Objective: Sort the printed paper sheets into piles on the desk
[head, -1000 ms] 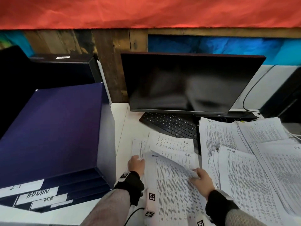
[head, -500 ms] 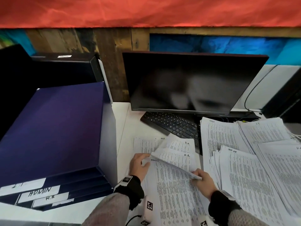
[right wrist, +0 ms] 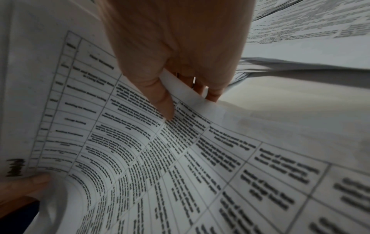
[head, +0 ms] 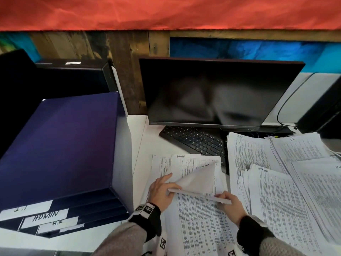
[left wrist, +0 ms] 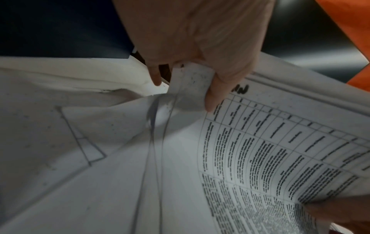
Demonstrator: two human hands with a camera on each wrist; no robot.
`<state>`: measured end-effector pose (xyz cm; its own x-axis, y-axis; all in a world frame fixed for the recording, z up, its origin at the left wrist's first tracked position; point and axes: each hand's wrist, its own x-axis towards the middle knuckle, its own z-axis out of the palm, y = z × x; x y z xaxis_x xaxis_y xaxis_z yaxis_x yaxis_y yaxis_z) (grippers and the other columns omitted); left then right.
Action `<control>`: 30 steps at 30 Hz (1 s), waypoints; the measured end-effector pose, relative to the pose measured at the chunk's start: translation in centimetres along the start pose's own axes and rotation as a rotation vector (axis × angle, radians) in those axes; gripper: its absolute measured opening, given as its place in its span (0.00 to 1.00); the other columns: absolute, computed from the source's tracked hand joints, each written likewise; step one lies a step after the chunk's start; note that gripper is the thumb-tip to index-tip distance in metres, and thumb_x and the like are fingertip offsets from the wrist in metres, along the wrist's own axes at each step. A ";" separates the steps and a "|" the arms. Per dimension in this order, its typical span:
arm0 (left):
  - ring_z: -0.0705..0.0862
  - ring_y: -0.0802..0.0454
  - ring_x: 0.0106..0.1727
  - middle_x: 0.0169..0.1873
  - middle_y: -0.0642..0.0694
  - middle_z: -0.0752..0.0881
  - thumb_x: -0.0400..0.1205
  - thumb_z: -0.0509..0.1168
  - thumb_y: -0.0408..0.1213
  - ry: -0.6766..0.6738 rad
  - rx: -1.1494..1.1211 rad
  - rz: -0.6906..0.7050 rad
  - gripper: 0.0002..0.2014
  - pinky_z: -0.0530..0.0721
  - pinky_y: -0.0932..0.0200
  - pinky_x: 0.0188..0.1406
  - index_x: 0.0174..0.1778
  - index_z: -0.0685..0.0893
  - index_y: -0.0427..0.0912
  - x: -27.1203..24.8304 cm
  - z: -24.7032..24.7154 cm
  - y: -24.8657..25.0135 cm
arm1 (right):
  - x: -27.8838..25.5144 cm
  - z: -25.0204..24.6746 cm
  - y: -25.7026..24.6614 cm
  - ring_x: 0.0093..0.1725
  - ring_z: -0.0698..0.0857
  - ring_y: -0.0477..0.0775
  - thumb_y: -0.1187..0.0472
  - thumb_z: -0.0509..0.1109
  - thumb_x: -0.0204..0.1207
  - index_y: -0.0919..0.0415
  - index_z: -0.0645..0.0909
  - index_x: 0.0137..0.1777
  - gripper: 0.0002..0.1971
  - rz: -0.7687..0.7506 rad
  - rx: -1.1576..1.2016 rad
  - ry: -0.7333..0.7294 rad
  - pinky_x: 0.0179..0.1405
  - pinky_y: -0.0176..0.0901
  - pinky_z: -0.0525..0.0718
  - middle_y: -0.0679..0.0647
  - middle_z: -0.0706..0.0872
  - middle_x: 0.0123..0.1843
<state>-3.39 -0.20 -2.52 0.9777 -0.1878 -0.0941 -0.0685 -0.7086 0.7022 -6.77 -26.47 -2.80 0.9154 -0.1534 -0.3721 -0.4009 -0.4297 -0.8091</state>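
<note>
Lifted sheet (head: 198, 179): pinched by left hand (head: 162, 190) and right hand (head: 230, 205); risk of dragging sheets beneath askew.

Landmark: you have the monitor (head: 217, 93) at the back of the desk (head: 140, 137).
Keyboard (head: 193, 140): just before the monitor.
Drawer unit (head: 60, 145): left of the monitor.
Paper stacks (head: 287, 182): before the monitor, to its right.
Lifted sheets (head: 195, 180): before the keyboard, between your hands.
</note>
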 end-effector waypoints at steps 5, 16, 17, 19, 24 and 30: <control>0.67 0.61 0.73 0.69 0.52 0.74 0.79 0.67 0.32 -0.115 -0.193 -0.087 0.12 0.60 0.68 0.70 0.54 0.86 0.51 0.4 -1.0 0.9 | 0.2 0.0 0.1 0.42 0.83 0.56 0.76 0.68 0.70 0.60 0.72 0.31 0.13 0.011 -0.013 -0.004 0.40 0.43 0.78 0.57 0.89 0.46; 0.70 0.59 0.69 0.75 0.54 0.71 0.70 0.66 0.68 -0.288 -0.380 -0.217 0.42 0.67 0.60 0.70 0.77 0.70 0.48 0.9 -1.7 2.6 | -0.6 -0.6 -0.6 0.30 0.73 0.51 0.80 0.68 0.69 0.61 0.69 0.30 0.16 0.038 0.004 -0.014 0.28 0.40 0.70 0.49 0.75 0.27; 0.69 0.59 0.71 0.76 0.54 0.69 0.68 0.66 0.70 -0.307 -0.378 -0.213 0.47 0.66 0.58 0.74 0.79 0.67 0.48 0.9 -1.5 2.5 | -0.5 -0.6 -0.6 0.30 0.73 0.51 0.80 0.68 0.68 0.60 0.70 0.30 0.16 0.039 0.009 -0.015 0.28 0.40 0.69 0.50 0.75 0.27; 0.69 0.58 0.73 0.77 0.52 0.69 0.66 0.66 0.73 -0.336 -0.366 -0.213 0.50 0.65 0.55 0.78 0.81 0.64 0.49 0.9 -1.4 2.7 | -0.5 -0.5 -0.6 0.30 0.73 0.52 0.79 0.68 0.69 0.60 0.71 0.30 0.16 0.043 0.022 -0.020 0.28 0.40 0.70 0.51 0.74 0.27; 0.72 0.58 0.65 0.72 0.57 0.73 0.66 0.61 0.76 -0.320 -0.389 -0.271 0.42 0.68 0.55 0.73 0.73 0.73 0.56 1.0 -1.5 3.0 | -0.7 -0.6 -0.7 0.30 0.73 0.52 0.79 0.67 0.70 0.58 0.74 0.31 0.16 0.051 0.048 -0.031 0.28 0.39 0.71 0.53 0.75 0.28; 0.73 0.53 0.67 0.63 0.50 0.78 0.85 0.41 0.63 -0.091 -0.818 -0.506 0.32 0.62 0.56 0.71 0.69 0.78 0.46 2.3 -1.6 2.7 | -0.5 -0.4 -0.6 0.33 0.77 0.51 0.79 0.68 0.70 0.62 0.73 0.32 0.13 0.049 0.035 -0.037 0.33 0.40 0.74 0.48 0.80 0.31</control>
<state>-1.03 -1.45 0.26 0.8320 -0.0666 -0.5507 0.5497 -0.0339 0.8346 -6.95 -26.54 -1.96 0.8931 -0.1401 -0.4276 -0.4466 -0.3910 -0.8048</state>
